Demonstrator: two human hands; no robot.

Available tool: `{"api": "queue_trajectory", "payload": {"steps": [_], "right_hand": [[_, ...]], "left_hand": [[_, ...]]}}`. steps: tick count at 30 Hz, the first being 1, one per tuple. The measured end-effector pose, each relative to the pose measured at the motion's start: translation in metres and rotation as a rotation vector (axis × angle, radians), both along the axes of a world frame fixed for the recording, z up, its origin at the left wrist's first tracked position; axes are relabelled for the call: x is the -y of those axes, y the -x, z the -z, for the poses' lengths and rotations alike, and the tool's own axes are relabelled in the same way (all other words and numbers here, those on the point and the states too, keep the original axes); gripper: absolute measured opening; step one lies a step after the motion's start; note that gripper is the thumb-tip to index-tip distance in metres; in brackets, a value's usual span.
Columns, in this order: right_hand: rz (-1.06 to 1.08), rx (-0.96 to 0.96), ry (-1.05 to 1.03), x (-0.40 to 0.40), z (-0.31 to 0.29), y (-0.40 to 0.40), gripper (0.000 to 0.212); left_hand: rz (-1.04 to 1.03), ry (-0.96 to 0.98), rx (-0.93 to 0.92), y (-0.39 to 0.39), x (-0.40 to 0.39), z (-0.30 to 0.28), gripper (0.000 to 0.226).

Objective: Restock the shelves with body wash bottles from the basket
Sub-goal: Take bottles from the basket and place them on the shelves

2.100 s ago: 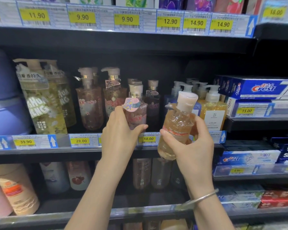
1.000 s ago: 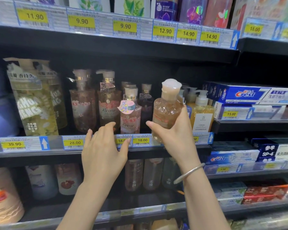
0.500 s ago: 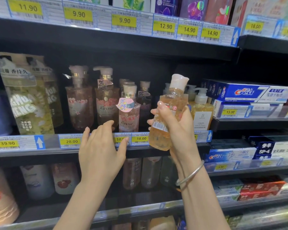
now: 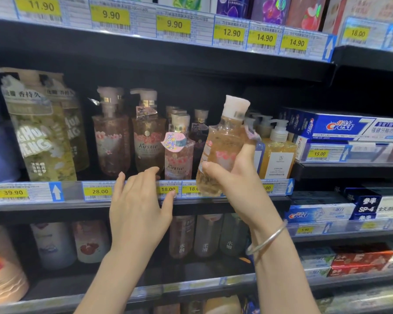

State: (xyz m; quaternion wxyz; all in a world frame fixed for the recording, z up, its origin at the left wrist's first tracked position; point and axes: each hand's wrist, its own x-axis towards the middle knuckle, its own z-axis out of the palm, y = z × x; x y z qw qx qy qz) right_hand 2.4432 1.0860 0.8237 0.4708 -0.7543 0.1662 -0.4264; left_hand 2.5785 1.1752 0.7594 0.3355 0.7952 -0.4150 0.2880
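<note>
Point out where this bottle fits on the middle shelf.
Likeliest room: the shelf front between the tagged pink bottle and the yellow pump bottle, partly hidden behind the held bottle. Only a slit separates pouches and tall pink bottle. Elsewhere it's packed.

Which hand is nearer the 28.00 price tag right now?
Left. The left hand hovers just right of the 28.00 price tag; the right hand is farther right, holding the amber bottle.

Crest toothpaste boxes (image 4: 347, 126) stacked on rt shelves; yellow price tags (image 4: 110, 15) along upper shelf edge.
</note>
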Motion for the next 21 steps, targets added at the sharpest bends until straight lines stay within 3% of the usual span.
{"api": "queue_trajectory", "payload": {"steps": [3, 6, 7, 12, 21], "right_hand": [[0.345, 0.037, 0.234, -0.003, 0.000, -0.013, 0.038], [0.478, 0.221, 0.383, -0.004, 0.001, -0.026, 0.085], [0.526, 0.232, 0.419, -0.003, 0.004, -0.029, 0.091], [0.818, 0.222, 0.468, -0.001, 0.017, -0.041, 0.066], [1.000, 0.169, 0.518, 0.003, 0.015, -0.046, 0.057]], "left_hand": [[0.008, -0.001, 0.004, -0.001, -0.001, 0.001, 0.049], [0.017, 0.005, 0.010, -0.003, -0.002, 0.001, 0.050], [0.022, 0.009, 0.010, -0.003, -0.002, 0.002, 0.050], [0.036, 0.000, 0.003, -0.005, -0.004, 0.002, 0.052], [0.023, 0.004, 0.040, -0.005, -0.002, 0.002, 0.052]]}}
